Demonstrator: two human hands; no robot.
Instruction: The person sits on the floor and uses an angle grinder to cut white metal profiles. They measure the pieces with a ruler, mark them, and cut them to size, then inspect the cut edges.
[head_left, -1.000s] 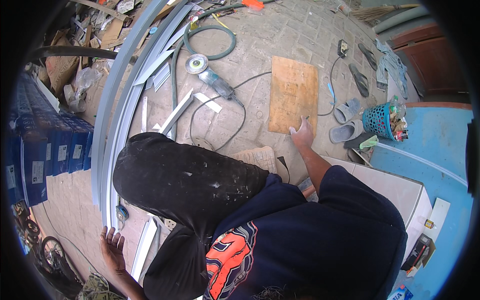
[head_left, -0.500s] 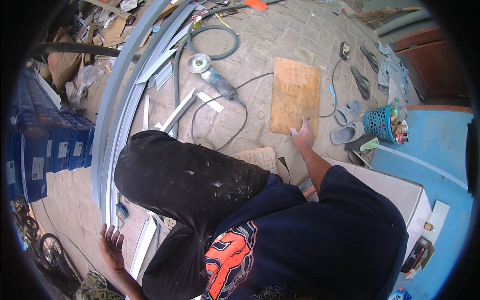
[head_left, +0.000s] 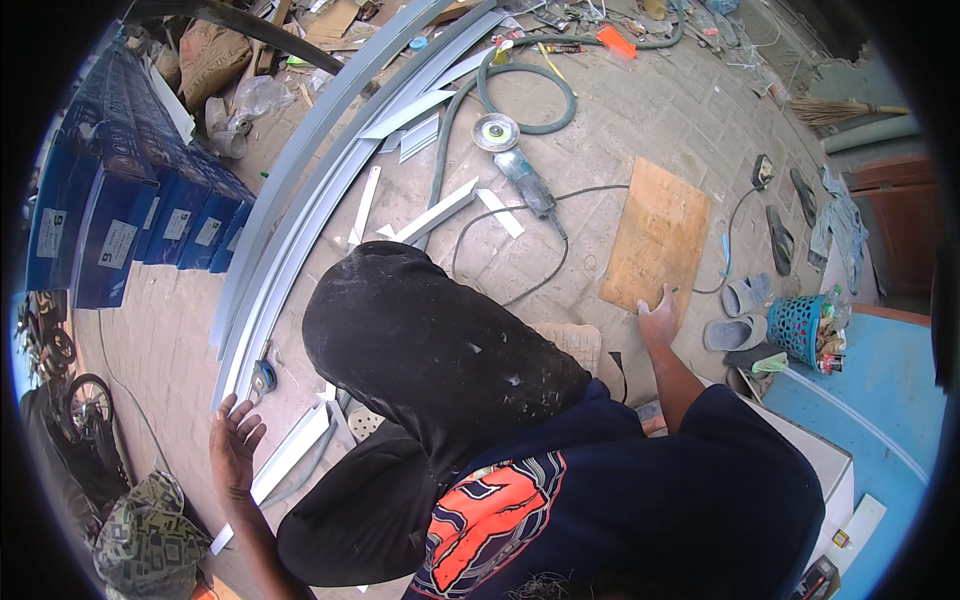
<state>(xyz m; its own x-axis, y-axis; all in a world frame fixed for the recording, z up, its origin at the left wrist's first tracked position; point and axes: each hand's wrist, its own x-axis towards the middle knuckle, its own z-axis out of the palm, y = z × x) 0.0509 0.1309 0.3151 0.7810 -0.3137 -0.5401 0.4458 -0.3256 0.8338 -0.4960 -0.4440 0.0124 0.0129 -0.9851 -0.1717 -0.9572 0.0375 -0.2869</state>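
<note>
Mostly the view has moved: the person's head has swung round, so the wooden board and the angle grinder sit lower and further right than half a second ago, while both hands keep nearly the same places beside their things. From where I stand, the board lies flat on the paved floor, right of the grinder's looping cable. At its near edge rests the right hand, fingers partly bent; a small greenish tip shows beside them, but I can't tell whether it is pinched. Far across, the left hand is held out with its fingers loosely spread, beside the near ends of the long metal rails; touching or just apart, I can't say. A tape measure lies close by.

I'd judge the step in hand to be reaching to or steadying the board. Lifting it would call for a firm grip under that edge, keeping it away from the grinder's cable.
</note>
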